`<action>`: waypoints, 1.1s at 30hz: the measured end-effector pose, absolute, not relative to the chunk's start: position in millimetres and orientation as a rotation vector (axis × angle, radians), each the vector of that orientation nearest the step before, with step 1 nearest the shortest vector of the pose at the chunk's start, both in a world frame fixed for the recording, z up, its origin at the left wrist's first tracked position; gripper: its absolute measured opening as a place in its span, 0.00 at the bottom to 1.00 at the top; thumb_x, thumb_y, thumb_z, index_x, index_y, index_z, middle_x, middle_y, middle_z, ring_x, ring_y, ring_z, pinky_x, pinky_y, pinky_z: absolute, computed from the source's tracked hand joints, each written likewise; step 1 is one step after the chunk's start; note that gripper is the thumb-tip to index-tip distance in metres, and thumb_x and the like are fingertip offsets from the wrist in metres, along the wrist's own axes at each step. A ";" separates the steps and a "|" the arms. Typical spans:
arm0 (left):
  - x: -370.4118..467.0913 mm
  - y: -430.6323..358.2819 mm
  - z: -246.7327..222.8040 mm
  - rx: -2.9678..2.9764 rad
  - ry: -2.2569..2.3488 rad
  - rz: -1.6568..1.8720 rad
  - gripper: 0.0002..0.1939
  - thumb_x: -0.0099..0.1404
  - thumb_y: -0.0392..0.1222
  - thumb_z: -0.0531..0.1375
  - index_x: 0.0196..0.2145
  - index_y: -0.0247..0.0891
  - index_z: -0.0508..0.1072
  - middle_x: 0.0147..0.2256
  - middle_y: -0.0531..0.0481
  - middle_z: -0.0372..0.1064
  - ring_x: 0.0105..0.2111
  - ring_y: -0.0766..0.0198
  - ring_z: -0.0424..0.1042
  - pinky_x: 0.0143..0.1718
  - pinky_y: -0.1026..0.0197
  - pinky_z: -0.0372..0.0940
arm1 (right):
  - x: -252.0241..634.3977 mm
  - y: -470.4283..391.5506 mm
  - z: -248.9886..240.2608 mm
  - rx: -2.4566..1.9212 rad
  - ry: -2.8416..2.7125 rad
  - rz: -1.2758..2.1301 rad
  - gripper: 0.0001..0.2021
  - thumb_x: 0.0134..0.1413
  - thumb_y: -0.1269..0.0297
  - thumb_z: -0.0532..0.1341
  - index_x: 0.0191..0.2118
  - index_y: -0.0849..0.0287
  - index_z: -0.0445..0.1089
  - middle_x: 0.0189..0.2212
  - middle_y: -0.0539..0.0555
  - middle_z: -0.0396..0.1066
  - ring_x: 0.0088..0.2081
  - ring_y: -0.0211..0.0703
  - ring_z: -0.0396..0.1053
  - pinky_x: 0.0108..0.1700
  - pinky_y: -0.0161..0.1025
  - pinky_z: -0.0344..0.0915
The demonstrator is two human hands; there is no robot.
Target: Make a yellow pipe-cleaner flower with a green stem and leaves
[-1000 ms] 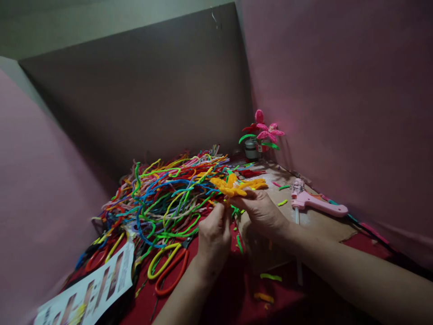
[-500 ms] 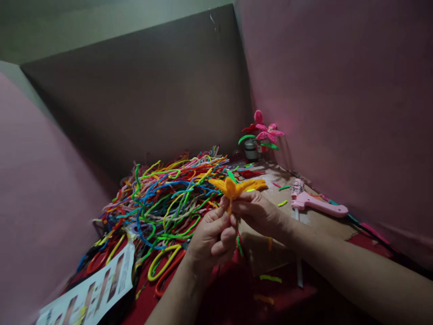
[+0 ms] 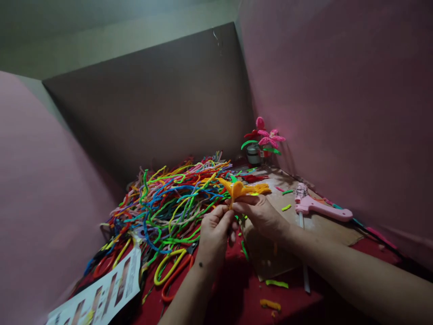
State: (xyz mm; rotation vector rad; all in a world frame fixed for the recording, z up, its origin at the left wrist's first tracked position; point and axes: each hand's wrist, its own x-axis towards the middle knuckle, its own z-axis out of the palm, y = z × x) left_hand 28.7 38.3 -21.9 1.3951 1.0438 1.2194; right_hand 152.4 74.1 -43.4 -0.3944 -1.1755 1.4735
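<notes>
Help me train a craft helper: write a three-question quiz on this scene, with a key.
1. True or false: the left hand and the right hand are both at the orange flower.

2. Which tool lies on the cardboard?
A. Hammer
B. Glue gun
C. Paintbrush

3. Fill in the colour: the star-shaped flower near the right-hand wall is ____.

Key: 1. True; 2. B; 3. pink.

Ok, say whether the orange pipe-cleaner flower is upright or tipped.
Upright: the orange pipe-cleaner flower flares upward, base between left hand and right hand.
</notes>
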 end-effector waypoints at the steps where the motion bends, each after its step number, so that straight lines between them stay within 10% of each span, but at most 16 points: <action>1: 29.0 37.6 -20.1 1.293 0.966 1.195 0.08 0.59 0.43 0.57 0.27 0.36 0.65 0.17 0.58 0.60 0.10 0.76 0.54 0.11 0.72 0.48 | 153.0 73.2 -42.1 -0.377 -1.179 1.480 0.09 0.44 0.62 0.64 0.33 0.60 0.75 0.24 0.51 0.71 0.26 0.37 0.65 0.33 0.38 0.61; 9: 27.7 34.8 -19.8 0.902 0.479 0.921 0.07 0.58 0.41 0.57 0.27 0.34 0.67 0.13 0.61 0.54 0.06 0.81 0.37 0.05 0.74 0.42 | 155.3 62.6 -31.7 -0.203 -1.172 1.637 0.09 0.45 0.63 0.62 0.34 0.60 0.74 0.21 0.49 0.68 0.23 0.34 0.63 0.29 0.34 0.59; 16: 31.0 37.9 -27.7 1.586 1.081 1.295 0.10 0.59 0.45 0.56 0.27 0.35 0.68 0.18 0.56 0.61 0.15 0.75 0.60 0.16 0.72 0.56 | 153.2 70.9 -42.9 -0.465 -1.104 1.395 0.08 0.44 0.62 0.64 0.31 0.59 0.75 0.20 0.49 0.67 0.24 0.34 0.61 0.26 0.33 0.56; 29: 27.9 33.0 -15.1 0.884 0.475 0.900 0.06 0.58 0.39 0.56 0.29 0.35 0.63 0.18 0.62 0.45 0.11 0.80 0.32 0.06 0.74 0.44 | 154.4 61.8 -34.4 -0.348 -1.204 1.566 0.10 0.49 0.60 0.60 0.36 0.57 0.75 0.21 0.49 0.67 0.26 0.35 0.62 0.34 0.35 0.59; 33: 27.5 32.7 -18.9 1.174 0.691 1.000 0.08 0.59 0.44 0.56 0.27 0.36 0.64 0.18 0.60 0.51 0.11 0.78 0.43 0.09 0.72 0.48 | 154.0 63.6 -35.9 -0.458 -1.204 1.391 0.09 0.48 0.60 0.61 0.31 0.58 0.75 0.22 0.50 0.68 0.26 0.36 0.61 0.33 0.36 0.59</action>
